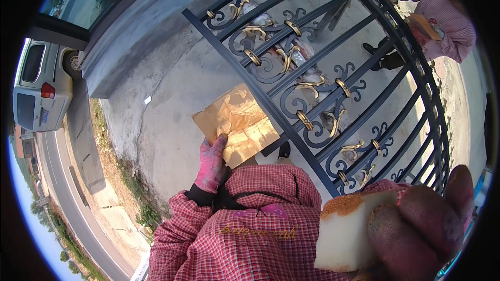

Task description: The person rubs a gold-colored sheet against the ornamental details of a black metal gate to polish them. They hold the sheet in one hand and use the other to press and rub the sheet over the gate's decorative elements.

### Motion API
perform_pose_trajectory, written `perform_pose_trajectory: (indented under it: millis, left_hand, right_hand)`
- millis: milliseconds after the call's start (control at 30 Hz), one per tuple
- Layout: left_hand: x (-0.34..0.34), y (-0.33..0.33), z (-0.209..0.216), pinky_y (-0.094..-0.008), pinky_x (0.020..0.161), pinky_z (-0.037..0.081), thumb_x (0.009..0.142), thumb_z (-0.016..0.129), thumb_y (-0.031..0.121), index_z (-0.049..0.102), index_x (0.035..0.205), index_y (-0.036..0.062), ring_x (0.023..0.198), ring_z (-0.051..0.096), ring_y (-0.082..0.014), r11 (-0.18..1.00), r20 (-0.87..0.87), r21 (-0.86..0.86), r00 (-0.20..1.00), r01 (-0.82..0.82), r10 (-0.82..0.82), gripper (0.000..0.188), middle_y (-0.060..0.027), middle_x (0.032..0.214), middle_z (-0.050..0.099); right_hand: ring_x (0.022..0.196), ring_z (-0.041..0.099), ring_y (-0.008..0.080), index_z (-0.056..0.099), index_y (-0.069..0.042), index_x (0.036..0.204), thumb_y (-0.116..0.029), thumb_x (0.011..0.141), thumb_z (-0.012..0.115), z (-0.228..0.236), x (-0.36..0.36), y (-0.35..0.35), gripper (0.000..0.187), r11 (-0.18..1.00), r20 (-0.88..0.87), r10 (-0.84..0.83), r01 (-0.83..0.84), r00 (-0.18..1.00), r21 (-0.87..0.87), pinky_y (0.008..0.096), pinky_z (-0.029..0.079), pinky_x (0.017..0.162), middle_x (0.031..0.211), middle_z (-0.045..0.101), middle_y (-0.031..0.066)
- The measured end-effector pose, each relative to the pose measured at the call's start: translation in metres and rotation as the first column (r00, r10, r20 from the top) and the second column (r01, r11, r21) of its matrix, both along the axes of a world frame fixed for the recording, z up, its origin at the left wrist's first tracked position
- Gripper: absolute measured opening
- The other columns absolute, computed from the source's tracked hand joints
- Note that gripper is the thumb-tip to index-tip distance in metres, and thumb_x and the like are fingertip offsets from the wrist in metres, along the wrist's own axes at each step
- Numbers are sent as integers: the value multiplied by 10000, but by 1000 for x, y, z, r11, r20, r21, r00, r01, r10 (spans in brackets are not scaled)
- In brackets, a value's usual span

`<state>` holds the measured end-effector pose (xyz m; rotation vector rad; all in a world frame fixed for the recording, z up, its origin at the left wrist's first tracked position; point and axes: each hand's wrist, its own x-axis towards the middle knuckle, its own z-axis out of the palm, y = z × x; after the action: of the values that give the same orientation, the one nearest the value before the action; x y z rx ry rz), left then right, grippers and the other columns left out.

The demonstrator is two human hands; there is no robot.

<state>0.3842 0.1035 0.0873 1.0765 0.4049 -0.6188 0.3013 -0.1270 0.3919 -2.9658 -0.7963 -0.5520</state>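
Note:
My left hand (210, 165), in a pink patterned glove, pinches the near edge of a creased brown cardboard piece (249, 119); its face carries shiny gold smears. Close to the camera at the lower right, my right hand (424, 224) wears a dark reddish glove. Its fingers are closed round an off-white sponge block (341, 244) with orange-gold colouring along its top corner. Beside the cardboard stands a dark metal gate panel (323, 55) of bars and scrolls. Several collars (342, 88) and leaf shapes on it are gold. Whether the cardboard touches the panel, I cannot tell.
At the upper right, beyond the panel, another person (448, 18) in a checked top holds a brown and orange piece (424, 27). A white van (44, 80) is parked at the far left, above a road (67, 187). Concrete ground (166, 140) lies beside the panel.

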Motion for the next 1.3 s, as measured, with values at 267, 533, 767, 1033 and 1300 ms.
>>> perform_pose_trajectory:
  millis: [267, 533, 767, 1033, 1300]
  left_hand:
    - [32, 35, -10, -316, 803, 540, 931, 560, 123, 468, 1239, -18, 953, 623, -192, 997, 3, 29, 998, 69, -69, 351, -99, 1114, 599]
    - [29, 19, -13, -304, 812, 533, 935, 545, 110, 463, 1245, -27, 958, 614, -188, 998, 79, 28, 995, 52, -54, 348, -109, 1119, 597]
    - [10, -21, -14, -327, 835, 529, 923, 586, 170, 435, 1300, 5, 989, 609, -206, 990, 77, 29, 987, 139, -141, 438, -109, 1163, 567]
    - [-15, -7, -7, -335, 857, 522, 927, 580, 156, 431, 1292, -17, 1010, 600, -205, 997, 9, -41, 998, -66, 66, 431, -129, 1178, 566]
    - [-22, -48, 35, -271, 801, 525, 960, 513, 116, 480, 1224, -39, 930, 619, -151, 999, 53, 29, 998, 38, -39, 307, -92, 1097, 611]
  right_hand:
    - [786, 618, 227, 496, -148, 1027, -319, 888, 497, -4, 54, 51, 219, 996, 42, 64, -61, 997, -59, 520, 448, 855, 863, 607, 93]
    - [811, 630, 229, 537, -126, 989, -238, 785, 595, -33, 59, 85, 239, 944, 78, 138, -155, 987, 291, 501, 464, 853, 877, 628, 83]
    - [832, 641, 230, 572, -106, 955, -167, 695, 680, -49, 29, 67, 288, 908, 148, 82, -135, 986, 397, 484, 478, 851, 889, 647, 74]
    - [856, 654, 232, 613, -84, 918, -86, 592, 777, -85, 41, 32, 365, 787, 68, 57, -87, 996, 611, 466, 494, 848, 903, 668, 63]
    - [887, 584, 263, 615, -78, 915, -137, 524, 716, -204, 34, -54, 408, 773, -285, -186, 319, 940, 548, 399, 412, 867, 931, 634, 64]
